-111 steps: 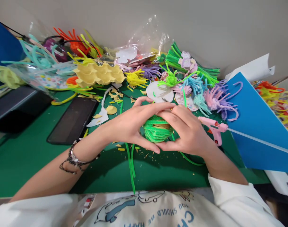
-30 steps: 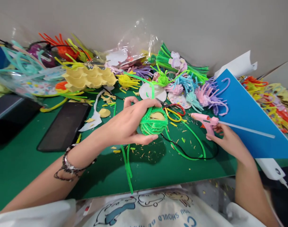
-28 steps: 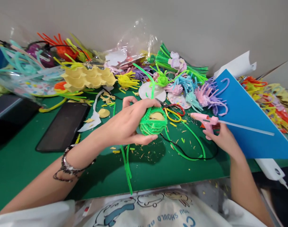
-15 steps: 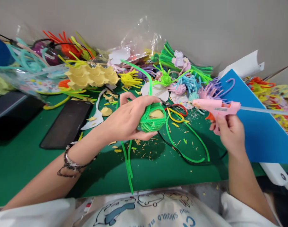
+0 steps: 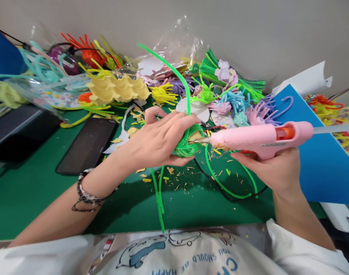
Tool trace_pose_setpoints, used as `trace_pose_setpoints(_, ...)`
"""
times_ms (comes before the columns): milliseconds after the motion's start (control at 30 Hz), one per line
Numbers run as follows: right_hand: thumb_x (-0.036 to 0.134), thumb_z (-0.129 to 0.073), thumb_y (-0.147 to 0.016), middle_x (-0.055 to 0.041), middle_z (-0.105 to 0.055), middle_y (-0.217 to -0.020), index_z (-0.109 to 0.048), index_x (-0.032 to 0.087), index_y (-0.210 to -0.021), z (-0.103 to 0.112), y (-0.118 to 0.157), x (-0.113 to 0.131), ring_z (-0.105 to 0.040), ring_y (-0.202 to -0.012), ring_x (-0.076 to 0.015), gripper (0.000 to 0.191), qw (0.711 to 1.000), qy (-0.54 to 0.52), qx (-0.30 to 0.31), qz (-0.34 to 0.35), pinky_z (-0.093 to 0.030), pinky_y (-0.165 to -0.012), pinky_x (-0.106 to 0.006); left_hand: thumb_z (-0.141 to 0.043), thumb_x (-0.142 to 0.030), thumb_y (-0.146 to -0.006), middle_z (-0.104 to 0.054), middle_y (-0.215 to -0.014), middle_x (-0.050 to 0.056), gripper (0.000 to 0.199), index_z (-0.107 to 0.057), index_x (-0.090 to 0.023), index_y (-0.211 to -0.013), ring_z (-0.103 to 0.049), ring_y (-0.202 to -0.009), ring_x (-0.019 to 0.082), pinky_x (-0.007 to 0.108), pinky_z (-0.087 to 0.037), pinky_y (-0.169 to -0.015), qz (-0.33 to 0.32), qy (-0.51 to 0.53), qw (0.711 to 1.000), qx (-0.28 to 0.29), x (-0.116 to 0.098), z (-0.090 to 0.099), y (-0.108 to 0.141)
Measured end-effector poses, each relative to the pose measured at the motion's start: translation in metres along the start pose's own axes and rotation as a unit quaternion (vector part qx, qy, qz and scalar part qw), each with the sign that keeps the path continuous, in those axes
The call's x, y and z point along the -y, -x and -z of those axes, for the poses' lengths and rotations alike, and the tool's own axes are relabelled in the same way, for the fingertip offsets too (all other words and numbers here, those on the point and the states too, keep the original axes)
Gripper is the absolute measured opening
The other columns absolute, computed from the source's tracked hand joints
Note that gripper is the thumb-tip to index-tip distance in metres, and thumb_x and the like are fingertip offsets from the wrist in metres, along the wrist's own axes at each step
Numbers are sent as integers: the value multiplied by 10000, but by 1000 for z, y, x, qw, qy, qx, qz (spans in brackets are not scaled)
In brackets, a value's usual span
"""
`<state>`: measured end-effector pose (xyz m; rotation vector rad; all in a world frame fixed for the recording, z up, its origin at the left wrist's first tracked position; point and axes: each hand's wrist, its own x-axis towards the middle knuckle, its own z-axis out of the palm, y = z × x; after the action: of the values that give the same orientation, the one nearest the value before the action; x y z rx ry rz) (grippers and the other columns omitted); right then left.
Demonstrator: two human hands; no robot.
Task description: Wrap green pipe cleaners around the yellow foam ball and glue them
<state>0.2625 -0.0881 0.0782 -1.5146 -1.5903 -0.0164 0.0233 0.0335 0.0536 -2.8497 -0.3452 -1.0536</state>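
My left hand [image 5: 159, 137] is closed around a ball wrapped in green pipe cleaner [image 5: 187, 147], with a tan gap showing on its right side. One green pipe cleaner end [image 5: 180, 74] rises from it and curves to the upper left. A pink hot glue gun [image 5: 249, 137] is in my right hand [image 5: 277, 168], fingers wrapped round its handle. The gun's metal nozzle [image 5: 203, 140] is at the tan gap; whether it touches, I cannot tell. Scissors [image 5: 217, 128] lie behind the nozzle, mostly hidden.
A black phone [image 5: 86, 145] lies left on the green table [image 5: 128, 214]. Behind stand a yellow egg carton piece [image 5: 118, 89] and several pipe cleaner figures [image 5: 205, 93]. A blue board [image 5: 314, 164] sits at right. Loose green pipe cleaners [image 5: 157, 198] and yellow scraps lie in front.
My right hand has brought the glue gun leftward and closer, so its nozzle has gone from beyond the scissors to the green ball. My left hand still holds the ball, slightly turned.
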Motion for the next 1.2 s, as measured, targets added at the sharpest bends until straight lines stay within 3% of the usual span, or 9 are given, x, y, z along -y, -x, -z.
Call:
trace_pose_setpoints(133, 280, -815, -669, 4, -775, -786, -719, 229, -790, 0, 1, 0, -726, -632, -192, 163, 999, 16, -7, 37, -597, -554, -252, -481, -556, -958, -674, -1157, 158, 589, -398, -142, -1369, -663, -1058, 280, 418, -472, -885, 4, 22, 1000, 10, -2, 0, 2)
trace_pose_setpoints(300, 161, -692, -656, 51, -666, -559, -592, 229, -638, -1, 0, 2, -618, -462, -138, 122, 992, 61, -29, 103, -508, -441, -209, -430, -513, -991, -657, -1143, 159, 561, -360, -124, -1388, -651, -1031, 270, 390, -455, -857, -5, -6, 1000, 0, -5, -2, 2)
trace_pose_setpoints(433, 146, -614, -635, 47, -667, -592, -577, 235, -684, -1, -2, 1, -616, -484, -140, 108, 990, 76, -16, 121, -512, -464, -221, -408, -536, -992, -645, -1126, 157, 578, -356, -116, -1386, -633, -1013, 269, 380, -430, -851, -13, -17, 1000, 7, -6, -3, 1)
trace_pose_setpoints(700, 142, -603, -636, 42, -691, -626, -628, 242, -755, 1, -4, 0, -641, -513, -160, 157, 987, 101, 2, 121, -525, -488, -249, -413, -512, -997, -645, -1112, 151, 544, -370, -112, -1363, -628, -1014, 262, 366, -423, -842, -17, -25, 1000, 5, -5, -2, 1)
trace_pose_setpoints(1200, 193, -566, -591, 17, -600, -525, -529, 269, -637, 5, -8, 1, -625, -550, -211, 97, 993, 98, 43, 54, -505, -480, -291, -426, -522, -988, -661, -1122, 161, 550, -370, -124, -1364, -651, -1056, 279, 377, -462, -825, -22, -35, 999, -5, -7, 1, 0)
